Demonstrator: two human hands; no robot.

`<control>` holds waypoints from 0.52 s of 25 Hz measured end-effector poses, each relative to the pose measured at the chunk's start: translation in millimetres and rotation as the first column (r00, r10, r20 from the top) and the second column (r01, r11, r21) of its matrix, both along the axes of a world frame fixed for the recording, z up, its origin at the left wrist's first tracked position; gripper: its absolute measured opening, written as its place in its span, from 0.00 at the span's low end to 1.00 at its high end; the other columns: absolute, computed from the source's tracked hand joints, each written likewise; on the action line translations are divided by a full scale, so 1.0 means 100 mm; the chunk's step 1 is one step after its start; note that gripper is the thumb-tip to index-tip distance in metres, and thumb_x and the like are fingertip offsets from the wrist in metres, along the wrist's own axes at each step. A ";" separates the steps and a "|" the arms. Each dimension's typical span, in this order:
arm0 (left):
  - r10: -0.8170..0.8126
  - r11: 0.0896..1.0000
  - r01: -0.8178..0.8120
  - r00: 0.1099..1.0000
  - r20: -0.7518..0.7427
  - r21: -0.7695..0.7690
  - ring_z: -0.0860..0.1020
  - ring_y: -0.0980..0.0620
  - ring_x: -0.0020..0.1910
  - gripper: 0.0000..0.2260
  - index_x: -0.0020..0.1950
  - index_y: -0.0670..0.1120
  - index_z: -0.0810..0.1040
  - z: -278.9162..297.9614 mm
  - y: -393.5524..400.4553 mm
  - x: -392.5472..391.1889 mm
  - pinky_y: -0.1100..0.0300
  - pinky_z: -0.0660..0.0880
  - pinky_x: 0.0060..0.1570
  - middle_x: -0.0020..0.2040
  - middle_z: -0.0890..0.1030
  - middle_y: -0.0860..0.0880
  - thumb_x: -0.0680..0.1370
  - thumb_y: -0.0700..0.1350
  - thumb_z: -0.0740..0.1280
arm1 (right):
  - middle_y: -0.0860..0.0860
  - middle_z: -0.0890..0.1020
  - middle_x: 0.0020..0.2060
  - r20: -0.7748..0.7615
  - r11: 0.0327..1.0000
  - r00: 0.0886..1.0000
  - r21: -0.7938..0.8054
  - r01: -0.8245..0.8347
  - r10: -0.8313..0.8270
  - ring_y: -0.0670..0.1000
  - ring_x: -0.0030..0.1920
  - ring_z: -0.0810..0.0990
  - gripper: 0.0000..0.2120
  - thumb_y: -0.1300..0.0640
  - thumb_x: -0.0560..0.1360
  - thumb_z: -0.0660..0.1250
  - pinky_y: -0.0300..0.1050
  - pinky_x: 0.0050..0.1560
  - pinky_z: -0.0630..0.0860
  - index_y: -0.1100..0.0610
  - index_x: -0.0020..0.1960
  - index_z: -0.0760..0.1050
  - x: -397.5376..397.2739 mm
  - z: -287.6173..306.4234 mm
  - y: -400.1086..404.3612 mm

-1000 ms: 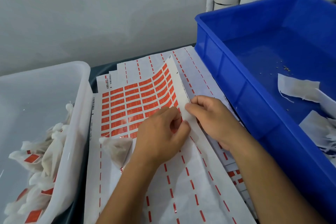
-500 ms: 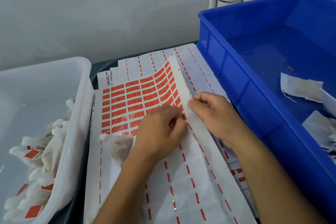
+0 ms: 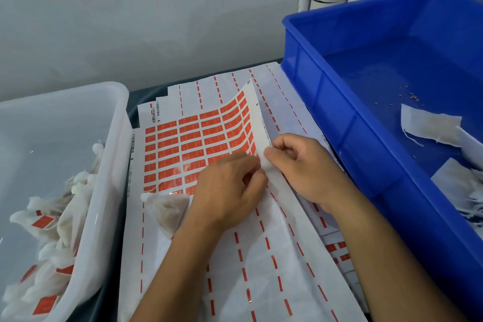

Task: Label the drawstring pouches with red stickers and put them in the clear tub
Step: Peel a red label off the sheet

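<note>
Sitting at the left, the clear tub (image 3: 115,154) holds labelled pouches; one soft, light drawstring pouch (image 3: 167,210) lies on the desk beside it. Curled, the left hand (image 3: 227,191) picks at a thin red sticker (image 3: 257,158), best lifted by a corner, while the right hand (image 3: 300,165) pinches the limp sticker sheet (image 3: 198,136).

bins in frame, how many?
2. A clear plastic tub at the left holds stickered white pouches; a blue plastic crate at the right holds unlabelled white pouches. Its right end runs out of frame.
</note>
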State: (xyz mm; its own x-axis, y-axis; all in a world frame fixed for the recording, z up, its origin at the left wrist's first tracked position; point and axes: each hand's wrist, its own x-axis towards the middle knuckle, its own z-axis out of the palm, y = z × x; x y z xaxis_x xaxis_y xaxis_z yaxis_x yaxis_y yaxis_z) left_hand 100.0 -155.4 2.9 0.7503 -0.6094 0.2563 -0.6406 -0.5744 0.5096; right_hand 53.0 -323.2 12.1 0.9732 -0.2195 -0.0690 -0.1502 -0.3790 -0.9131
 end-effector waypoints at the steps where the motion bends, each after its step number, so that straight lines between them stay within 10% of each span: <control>1: -0.004 1.000 0.004 1.000 -0.004 -0.004 0.74 0.58 0.30 0.13 0.34 0.59 0.67 -0.01 0.01 0.00 0.71 0.65 0.35 0.31 0.71 0.63 0.79 0.54 0.58 | 0.45 0.84 0.49 -0.008 1.000 1.000 -0.003 -0.005 0.004 0.50 0.49 0.84 0.09 0.45 0.82 0.64 0.53 0.53 0.84 0.49 0.52 0.77 0.00 0.00 0.00; 9: 0.033 0.993 -0.038 0.998 -0.048 -0.111 0.77 0.57 0.38 0.11 0.40 0.56 0.73 -0.06 0.02 -0.03 0.72 0.67 0.38 0.36 0.74 0.65 0.81 0.54 0.58 | 0.35 0.85 0.49 -0.114 0.984 0.992 0.173 -0.038 0.058 0.41 0.45 0.86 0.08 0.42 0.78 0.69 0.36 0.38 0.82 0.41 0.56 0.78 -0.05 0.01 -0.06; 13: 0.019 0.990 -0.023 0.999 -0.032 -0.141 0.76 0.55 0.40 0.13 0.39 0.55 0.71 -0.05 0.06 -0.05 0.67 0.71 0.34 0.35 0.75 0.60 0.79 0.60 0.61 | 0.38 0.86 0.47 -0.107 0.963 0.994 0.271 -0.008 0.039 0.46 0.43 0.88 0.07 0.44 0.78 0.69 0.45 0.40 0.85 0.43 0.55 0.80 -0.06 0.07 -0.05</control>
State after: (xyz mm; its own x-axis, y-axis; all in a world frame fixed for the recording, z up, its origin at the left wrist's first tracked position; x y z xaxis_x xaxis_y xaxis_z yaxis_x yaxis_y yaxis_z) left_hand 95.1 -149.4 -1.7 0.7715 -0.5525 0.3154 -0.6118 -0.5085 0.6058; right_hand 47.4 -328.1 18.8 0.9608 -0.1552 -0.2297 -0.2498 -0.1255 -0.9601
